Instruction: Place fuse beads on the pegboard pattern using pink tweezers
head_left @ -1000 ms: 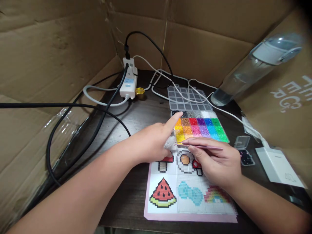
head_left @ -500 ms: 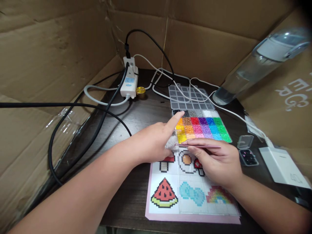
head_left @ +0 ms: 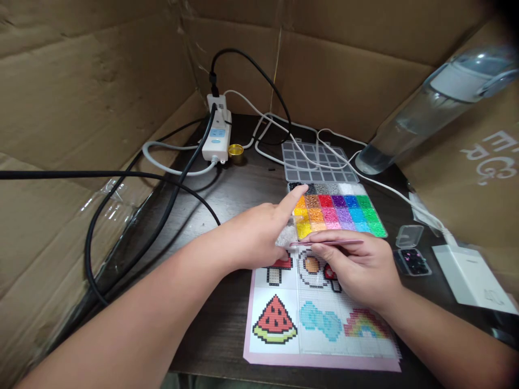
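My left hand (head_left: 259, 233) reaches in from the left, index finger stretched over the dark beads of the bead box (head_left: 324, 201). A small clear box of whitish beads (head_left: 286, 236) sits between its thumb and index finger; its other fingers are hidden. In my right hand (head_left: 359, 267) are pink tweezers (head_left: 330, 243), held nearly level, tips pointing left at the small box. Beneath both hands lies a pattern sheet (head_left: 274, 322) with a watermelon slice. A clear pegboard (head_left: 340, 348) covers its right part, showing a blue bow and a rainbow. A red-and-black bead piece (head_left: 330, 273) is partly behind my right hand.
A white power strip (head_left: 218, 129) with black and white cables stands at the back, beside a small gold tin (head_left: 235, 153). On the right are a tall water bottle (head_left: 430, 108), an open little case of dark beads (head_left: 412, 261) and a white charger (head_left: 472, 278). Cardboard walls (head_left: 344, 70) surround the table.
The tweezers and my right hand have shifted very slightly left. My left hand keeps its place over the boxes. The whole view has drifted a little.
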`<state>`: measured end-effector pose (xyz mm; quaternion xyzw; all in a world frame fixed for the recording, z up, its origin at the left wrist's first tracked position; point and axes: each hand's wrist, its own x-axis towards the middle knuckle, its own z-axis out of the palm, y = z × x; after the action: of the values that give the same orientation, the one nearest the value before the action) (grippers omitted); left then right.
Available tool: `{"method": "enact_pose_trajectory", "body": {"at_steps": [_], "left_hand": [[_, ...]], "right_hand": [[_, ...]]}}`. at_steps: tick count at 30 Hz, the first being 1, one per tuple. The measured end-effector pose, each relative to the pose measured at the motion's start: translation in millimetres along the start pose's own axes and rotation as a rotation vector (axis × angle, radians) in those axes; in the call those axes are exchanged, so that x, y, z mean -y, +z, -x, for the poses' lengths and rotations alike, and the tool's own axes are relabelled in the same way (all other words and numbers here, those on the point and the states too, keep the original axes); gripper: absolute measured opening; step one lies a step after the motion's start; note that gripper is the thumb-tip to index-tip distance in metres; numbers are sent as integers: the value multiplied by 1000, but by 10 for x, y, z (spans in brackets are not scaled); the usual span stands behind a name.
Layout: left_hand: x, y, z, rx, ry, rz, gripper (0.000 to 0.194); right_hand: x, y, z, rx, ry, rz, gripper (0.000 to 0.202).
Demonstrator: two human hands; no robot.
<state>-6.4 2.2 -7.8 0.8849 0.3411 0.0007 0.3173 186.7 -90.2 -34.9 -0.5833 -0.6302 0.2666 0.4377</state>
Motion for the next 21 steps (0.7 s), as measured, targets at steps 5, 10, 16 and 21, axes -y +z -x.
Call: {"method": "enact_pose_trajectory", "body": {"at_steps": [5, 10, 16, 21], "left_hand": [[-13, -3, 0, 2, -15, 3, 118], [-21, -2, -5, 2, -22, 15, 119], [-15, -2, -2, 0, -4, 16, 117], [-1, 5, 12, -5, 2, 11, 115]], "right_hand": [[-3, 4, -7, 8, 5, 6, 12], [-2, 13, -19, 5, 0, -18, 14], [2, 24, -14, -5, 13, -52, 12], [10, 36, -19, -5, 19, -59, 13]]}}
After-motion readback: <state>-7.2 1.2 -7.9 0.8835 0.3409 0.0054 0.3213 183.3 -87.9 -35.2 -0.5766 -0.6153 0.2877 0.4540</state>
